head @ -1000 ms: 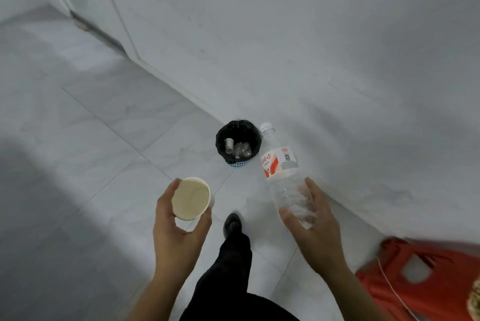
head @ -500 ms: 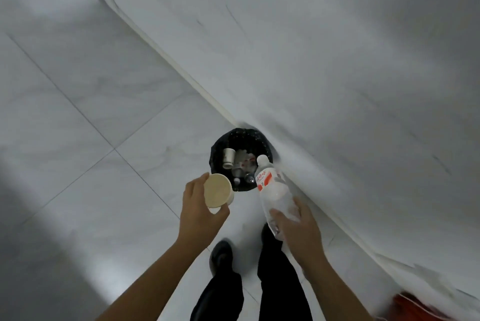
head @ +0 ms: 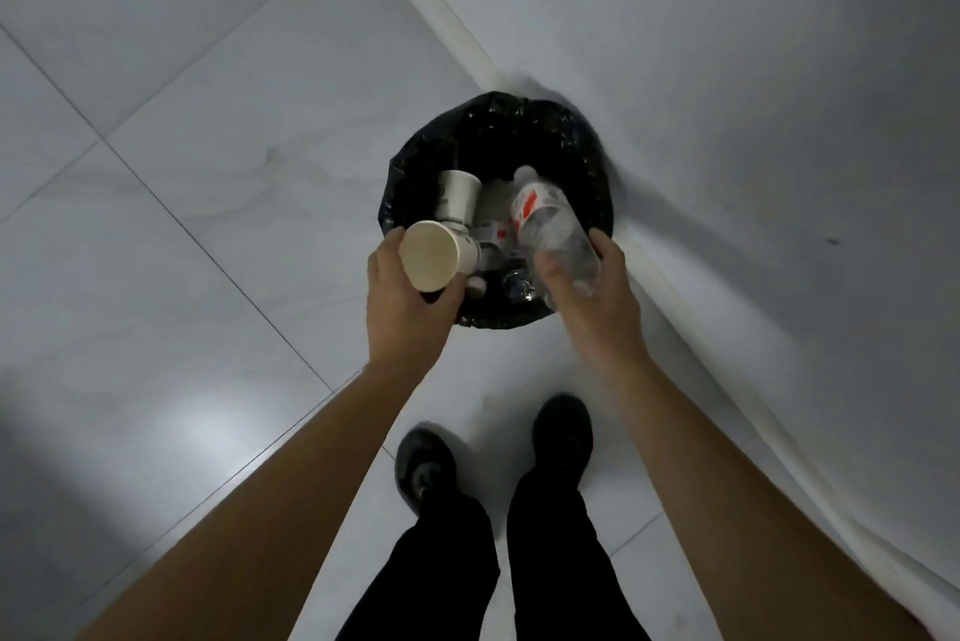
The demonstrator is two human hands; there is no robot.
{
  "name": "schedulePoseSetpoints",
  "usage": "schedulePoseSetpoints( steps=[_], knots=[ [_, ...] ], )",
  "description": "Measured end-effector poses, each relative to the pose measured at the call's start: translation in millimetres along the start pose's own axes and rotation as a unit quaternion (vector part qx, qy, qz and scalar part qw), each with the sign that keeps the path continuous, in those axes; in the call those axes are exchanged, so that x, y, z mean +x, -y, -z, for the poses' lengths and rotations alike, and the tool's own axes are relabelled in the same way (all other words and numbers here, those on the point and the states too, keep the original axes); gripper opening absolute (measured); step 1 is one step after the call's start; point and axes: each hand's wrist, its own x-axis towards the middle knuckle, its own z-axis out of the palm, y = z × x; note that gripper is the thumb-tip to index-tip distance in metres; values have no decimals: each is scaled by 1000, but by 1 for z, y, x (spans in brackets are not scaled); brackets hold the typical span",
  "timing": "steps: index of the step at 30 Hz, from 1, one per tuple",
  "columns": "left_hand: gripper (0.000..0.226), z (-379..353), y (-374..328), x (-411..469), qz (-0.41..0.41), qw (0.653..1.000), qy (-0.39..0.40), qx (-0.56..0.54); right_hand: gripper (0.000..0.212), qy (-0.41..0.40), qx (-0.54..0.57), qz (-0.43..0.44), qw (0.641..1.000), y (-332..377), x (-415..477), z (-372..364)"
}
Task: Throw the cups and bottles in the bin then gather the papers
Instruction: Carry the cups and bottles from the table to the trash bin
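Left hand [head: 410, 300] curled round a paper cup [head: 431, 257]; right hand [head: 595, 289] gripping a clear bottle [head: 550, 222], both held over the black-lined bin [head: 582, 147] on the floor [head: 208, 173] by the wall [head: 753, 69]. A second cup [head: 457, 196] already lies inside. Judged: throwing-away is near its end, release pending; papers are out of view, gathering not yet begun.

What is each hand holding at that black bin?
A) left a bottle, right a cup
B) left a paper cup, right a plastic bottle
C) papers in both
B: the left hand grips the paper cup, the right hand the plastic bottle, both at the bin.
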Motion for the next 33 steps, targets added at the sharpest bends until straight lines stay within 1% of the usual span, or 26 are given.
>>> schedulePoseSetpoints(
  steps=[3, 6, 8, 11, 13, 16, 21, 23, 24, 26, 27, 31, 33],
  knots=[
    [90, -23, 20, 9, -14, 998, 22, 65, 81, 31, -37, 34, 998, -23, 21, -14],
    [79, -30, 35, 3, -41, 991, 44, 118, 79, 40, -98, 54, 993, -39, 28, -15],
    [67, -24, 31, -8, -58, 991, 42, 109, 70, 40, -121, 65, 990, -32, 19, -9],
    [41, 3, 3, -34, -93, 991, -19, 94, 46, 3, -140, 128, 982, -1, -14, 13],
    [31, 33, -30, -60, -99, 991, -73, 52, 36, -16, -127, 179, 975, 30, -48, 32],
    [29, 91, -89, -110, -78, 989, -126, -28, 31, -30, -119, 238, 963, 82, -110, 62],
    [25, 208, -185, -217, -61, 986, -140, -69, 23, 6, -104, 287, 952, 181, -239, 111],
    [23, 258, -220, -261, -54, 984, -144, -86, 27, 28, -108, 311, 944, 224, -294, 132],
    [24, 281, -236, -281, -58, 983, -147, -93, 33, 39, -109, 319, 941, 244, -318, 142],
    [28, 325, -263, -316, -81, 978, -161, -102, 45, 43, -98, 332, 937, 279, -361, 163],
    [29, 344, -273, -331, -95, 975, -169, -106, 47, 37, -85, 346, 934, 294, -379, 173],
    [40, 406, -297, -386, -129, 964, -205, -111, 39, 10, -48, 443, 895, 331, -441, 206],
    [44, 421, -303, -415, -134, 954, -238, -124, 38, 15, -32, 474, 880, 337, -464, 220]
  ],
)
